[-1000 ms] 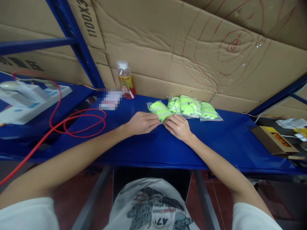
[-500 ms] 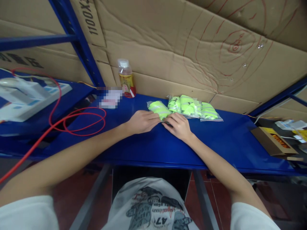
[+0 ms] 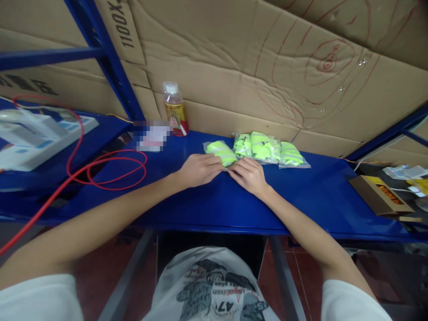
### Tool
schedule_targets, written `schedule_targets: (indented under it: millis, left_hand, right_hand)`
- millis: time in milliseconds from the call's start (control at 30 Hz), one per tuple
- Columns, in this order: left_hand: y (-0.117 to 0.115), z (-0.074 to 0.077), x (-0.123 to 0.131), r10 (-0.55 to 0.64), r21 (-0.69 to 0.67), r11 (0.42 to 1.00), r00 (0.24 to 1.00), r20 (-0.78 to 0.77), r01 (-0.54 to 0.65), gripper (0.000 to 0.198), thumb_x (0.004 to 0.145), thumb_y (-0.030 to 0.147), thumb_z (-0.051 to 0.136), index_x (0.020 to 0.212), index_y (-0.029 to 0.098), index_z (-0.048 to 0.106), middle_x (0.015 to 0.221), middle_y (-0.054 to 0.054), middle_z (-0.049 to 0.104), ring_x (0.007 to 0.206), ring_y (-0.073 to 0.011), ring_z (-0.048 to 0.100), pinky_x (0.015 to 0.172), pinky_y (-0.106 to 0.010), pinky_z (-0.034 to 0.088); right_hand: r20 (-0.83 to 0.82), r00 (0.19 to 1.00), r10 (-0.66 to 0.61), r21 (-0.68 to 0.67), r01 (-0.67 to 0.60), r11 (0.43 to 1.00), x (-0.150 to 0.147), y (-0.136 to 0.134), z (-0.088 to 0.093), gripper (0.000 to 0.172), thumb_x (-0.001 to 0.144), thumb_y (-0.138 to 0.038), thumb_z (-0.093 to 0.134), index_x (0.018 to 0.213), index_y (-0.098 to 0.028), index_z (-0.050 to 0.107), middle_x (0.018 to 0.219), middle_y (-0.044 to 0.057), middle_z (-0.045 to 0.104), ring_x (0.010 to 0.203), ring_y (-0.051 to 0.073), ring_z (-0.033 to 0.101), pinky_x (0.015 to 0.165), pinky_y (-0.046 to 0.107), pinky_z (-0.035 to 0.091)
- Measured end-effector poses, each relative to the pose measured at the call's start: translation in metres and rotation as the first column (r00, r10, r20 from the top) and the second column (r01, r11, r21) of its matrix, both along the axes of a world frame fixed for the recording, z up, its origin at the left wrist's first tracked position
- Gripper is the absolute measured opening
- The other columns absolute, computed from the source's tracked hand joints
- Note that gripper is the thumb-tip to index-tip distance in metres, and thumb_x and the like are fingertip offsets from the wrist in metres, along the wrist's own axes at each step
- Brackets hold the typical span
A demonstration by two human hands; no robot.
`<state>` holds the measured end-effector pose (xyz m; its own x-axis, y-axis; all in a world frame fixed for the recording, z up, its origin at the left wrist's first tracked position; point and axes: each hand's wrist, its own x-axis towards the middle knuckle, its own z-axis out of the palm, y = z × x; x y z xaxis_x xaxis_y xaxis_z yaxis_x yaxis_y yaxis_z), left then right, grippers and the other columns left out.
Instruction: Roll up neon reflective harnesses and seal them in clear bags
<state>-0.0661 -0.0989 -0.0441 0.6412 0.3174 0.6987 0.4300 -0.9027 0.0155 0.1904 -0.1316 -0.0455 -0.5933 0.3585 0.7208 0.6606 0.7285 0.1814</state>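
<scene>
A clear plastic bag [image 3: 220, 151] with a folded neon-yellow, grey-striped reflective item inside lies on the blue table [image 3: 200, 205]. My left hand [image 3: 201, 170] pinches its near edge, fingers closed together. Close beside it, my right hand [image 3: 248, 175] grips the same edge further right, thumb and fingers pressed together. The fingertips almost meet, and the bag's near edge is mostly hidden by them. Just behind my right hand lie several similar bags of neon-yellow items [image 3: 264, 147], the rightmost one [image 3: 290, 154] flat with its seal edge toward me.
A bottle with a white cap [image 3: 175, 109] stands at the back left beside a blurred paper [image 3: 153, 137]. A red cable [image 3: 117, 151] coils on the left, near a white power strip [image 3: 50, 138]. An open cardboard box [image 3: 379, 196] sits at right. Cardboard [image 3: 214, 58] walls the back.
Both hands stay at the bag's near edge. My right fingertips have shifted slightly, and the view has moved a little.
</scene>
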Motion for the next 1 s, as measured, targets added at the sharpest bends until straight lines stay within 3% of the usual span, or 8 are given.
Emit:
schedule_targets:
  millis: [100,300,500,667,767,833,900,1000]
  left_hand:
    - [0.002,0.001,-0.002,-0.011,0.033,0.999,0.998,0.065,0.009,0.020,0.108,0.028,0.065,0.098,0.024,0.082,0.099,-0.002,0.083,0.092,-0.0159,0.078,0.081,-0.025,0.057]
    - [0.000,0.004,0.001,0.044,-0.096,0.995,0.985,0.169,-0.028,0.016,0.102,0.029,0.070,0.095,0.023,0.084,0.097,-0.003,0.082,0.086,-0.0148,0.077,0.074,-0.024,0.056]
    - [0.001,0.003,0.000,0.000,0.001,1.000,0.981,0.193,0.000,0.008,0.098,0.029,0.077,0.095,0.026,0.084,0.096,-0.002,0.083,0.084,-0.0143,0.078,0.075,-0.023,0.057]
    - [-0.002,0.016,-0.003,-0.064,-0.035,0.996,0.945,0.319,0.079,0.009,0.099,0.026,0.077,0.097,0.025,0.086,0.094,-0.003,0.082,0.081,-0.0132,0.075,0.075,-0.024,0.058]
    - [-0.007,0.032,-0.004,-0.078,-0.073,0.989,0.884,0.461,0.126,0.004,0.094,0.029,0.085,0.095,0.025,0.086,0.096,-0.005,0.081,0.085,-0.0160,0.075,0.082,-0.029,0.061]
    - [-0.011,0.041,-0.003,-0.053,-0.173,0.970,0.837,0.544,0.174,0.010,0.091,0.034,0.089,0.093,0.024,0.086,0.105,-0.007,0.082,0.095,-0.0190,0.077,0.090,-0.034,0.064]
    - [-0.015,0.047,-0.001,-0.028,-0.312,0.905,0.774,0.633,0.288,0.017,0.091,0.038,0.089,0.092,0.022,0.085,0.108,-0.010,0.083,0.098,-0.0204,0.079,0.090,-0.035,0.066]
    - [-0.018,0.048,0.005,0.063,-0.454,0.784,0.673,0.737,0.424,0.025,0.087,0.042,0.093,0.089,0.018,0.083,0.093,-0.009,0.084,0.083,-0.0186,0.079,0.078,-0.031,0.066]
  right_hand:
    - [-0.056,0.998,0.010,-0.002,-0.010,1.000,0.002,0.000,0.003,0.016,0.105,-0.032,0.074,0.102,-0.018,0.081,0.095,0.005,0.081,0.087,0.019,0.068,0.083,0.032,0.052]
    - [-0.051,0.999,0.011,0.034,-0.009,0.999,0.008,-0.001,0.008,0.015,0.107,-0.023,0.069,0.101,-0.017,0.081,0.098,0.006,0.082,0.088,0.018,0.068,0.082,0.031,0.051]
    - [0.009,1.000,0.015,0.054,-0.015,0.998,0.006,-0.003,0.009,0.015,0.107,-0.022,0.067,0.101,-0.019,0.080,0.101,0.007,0.082,0.091,0.019,0.067,0.082,0.033,0.050]
    - [-0.197,0.980,-0.013,0.001,0.013,1.000,0.006,-0.006,0.017,0.020,0.103,-0.038,0.075,0.113,-0.021,0.080,0.117,0.013,0.078,0.108,0.026,0.071,0.093,0.040,0.056]
    - [-0.389,0.919,0.064,-0.138,-0.127,0.982,0.005,-0.008,0.021,0.030,0.101,-0.041,0.077,0.127,-0.025,0.077,0.129,0.012,0.077,0.119,0.028,0.072,0.104,0.047,0.059]
    - [-0.532,0.844,0.067,-0.282,-0.251,0.926,0.002,-0.010,0.022,0.037,0.101,-0.045,0.076,0.134,-0.028,0.074,0.133,0.011,0.077,0.121,0.027,0.074,0.106,0.047,0.062]
    - [-0.665,0.746,0.029,-0.375,-0.368,0.851,-0.002,-0.011,0.022,0.046,0.098,-0.051,0.079,0.137,-0.028,0.071,0.130,0.010,0.079,0.115,0.026,0.077,0.101,0.044,0.065]
    - [-0.801,0.597,-0.030,-0.403,-0.503,0.764,-0.008,-0.013,0.026,0.055,0.088,-0.060,0.087,0.130,-0.026,0.074,0.115,0.008,0.082,0.100,0.023,0.080,0.089,0.038,0.068]
